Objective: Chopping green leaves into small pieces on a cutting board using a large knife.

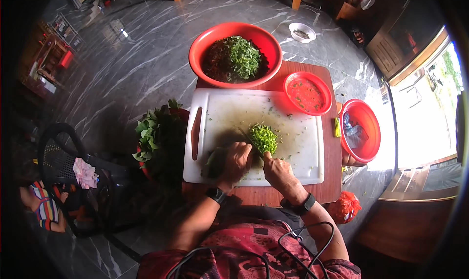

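Observation:
On the white plastic cutting board (300,143), my right hand (281,174) grips a kitchen knife (251,139). Its dark blade points away and to the left. Close against the left side of the blade, my left hand (237,163) has its fingers curled over a bunch of leafy greens (217,163), partly lost in shadow. Just right of the blade lies a pile of finely chopped green stems (264,137). Green bits are scattered over the board.
The board rests on a wooden table (331,169). Beyond it stands a red basin (199,60) of chopped leaves. A small red bowl (307,93) overlaps the board's far right corner. Another red basin (373,128) is at right; leafy greens (148,132) are at left. A person (45,207) is lower left.

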A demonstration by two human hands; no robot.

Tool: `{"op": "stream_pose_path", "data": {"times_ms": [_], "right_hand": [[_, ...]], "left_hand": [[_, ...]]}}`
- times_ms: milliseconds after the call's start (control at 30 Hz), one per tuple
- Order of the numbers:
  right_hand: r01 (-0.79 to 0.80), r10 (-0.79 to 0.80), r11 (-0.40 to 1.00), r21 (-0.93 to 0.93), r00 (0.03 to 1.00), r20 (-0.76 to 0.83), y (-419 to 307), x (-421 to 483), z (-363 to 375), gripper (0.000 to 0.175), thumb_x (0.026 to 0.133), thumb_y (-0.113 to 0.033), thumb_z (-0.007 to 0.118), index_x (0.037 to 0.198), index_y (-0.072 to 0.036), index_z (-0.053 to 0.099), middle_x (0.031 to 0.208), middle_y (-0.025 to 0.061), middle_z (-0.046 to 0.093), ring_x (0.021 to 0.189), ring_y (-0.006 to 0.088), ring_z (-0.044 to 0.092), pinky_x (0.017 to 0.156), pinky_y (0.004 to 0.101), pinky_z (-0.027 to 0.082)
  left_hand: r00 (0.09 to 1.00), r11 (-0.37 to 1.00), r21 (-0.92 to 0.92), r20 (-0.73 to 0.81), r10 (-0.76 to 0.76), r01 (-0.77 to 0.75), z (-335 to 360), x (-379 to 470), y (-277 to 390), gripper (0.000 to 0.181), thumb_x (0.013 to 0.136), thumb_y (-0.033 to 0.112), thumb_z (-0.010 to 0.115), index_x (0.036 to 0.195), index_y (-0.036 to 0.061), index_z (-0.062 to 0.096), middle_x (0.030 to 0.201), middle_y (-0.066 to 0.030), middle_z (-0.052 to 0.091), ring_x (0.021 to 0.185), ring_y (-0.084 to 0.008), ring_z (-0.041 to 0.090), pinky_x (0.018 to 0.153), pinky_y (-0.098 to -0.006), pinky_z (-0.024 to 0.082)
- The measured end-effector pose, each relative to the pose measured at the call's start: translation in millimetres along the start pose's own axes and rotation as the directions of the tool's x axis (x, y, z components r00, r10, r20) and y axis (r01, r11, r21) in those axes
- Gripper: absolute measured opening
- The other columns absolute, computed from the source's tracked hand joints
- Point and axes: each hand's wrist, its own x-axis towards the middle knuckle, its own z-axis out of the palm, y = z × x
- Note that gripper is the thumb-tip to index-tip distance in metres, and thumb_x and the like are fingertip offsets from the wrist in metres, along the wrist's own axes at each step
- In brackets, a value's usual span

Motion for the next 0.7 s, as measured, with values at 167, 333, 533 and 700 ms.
{"op": "stream_pose_path", "data": {"times_ms": [167,333,533,700], "right_hand": [[-0.033,0.037,0.999,0.041,0.994,-0.101,8,-5,6,0.010,0.082,-0.008,0.047,0.087,0.000,0.044,0.056,0.0182,0.057,0.053,0.0351,0.060,0.047,0.0440,0.048],[-0.033,0.035,0.999,0.016,0.985,-0.167,20,-16,1,0.011,0.082,-0.008,0.048,0.088,-0.001,0.044,0.054,0.0193,0.054,0.050,0.0366,0.058,0.044,0.0443,0.046],[-0.017,0.012,0.999,-0.038,0.992,-0.126,8,-24,-8,0.011,0.082,-0.008,0.049,0.088,-0.002,0.043,0.053,0.0177,0.054,0.049,0.0345,0.059,0.043,0.0432,0.047],[-0.011,0.007,0.999,-0.053,0.998,-0.065,6,-29,-11,0.007,0.081,-0.007,0.045,0.086,-0.003,0.043,0.053,0.0150,0.056,0.050,0.0318,0.060,0.042,0.0419,0.047]], "left_hand": [[0.999,0.996,0.084,-0.010,0.031,-0.030,-3,4,3,0.011,0.072,0.004,0.056,0.080,0.0014,0.050,0.087,-0.0167,0.051,0.087,-0.0343,0.051,0.076,-0.0426,0.043],[0.996,0.996,0.083,0.084,0.027,-0.034,1,-6,-2,0.015,0.078,0.011,0.057,0.089,0.0016,0.054,0.102,-0.0204,0.051,0.095,-0.0358,0.051,0.084,-0.0446,0.042],[0.995,0.992,0.126,0.102,-0.017,0.004,10,-19,-10,0.023,0.078,0.010,0.058,0.099,-0.0005,0.057,0.104,-0.0231,0.052,0.098,-0.0388,0.051,0.089,-0.0459,0.042],[0.993,0.995,0.103,0.119,-0.022,0.010,11,-22,-11,0.021,0.079,0.009,0.058,0.097,-0.0012,0.059,0.100,-0.0249,0.054,0.096,-0.0407,0.052,0.092,-0.0464,0.041]]}}
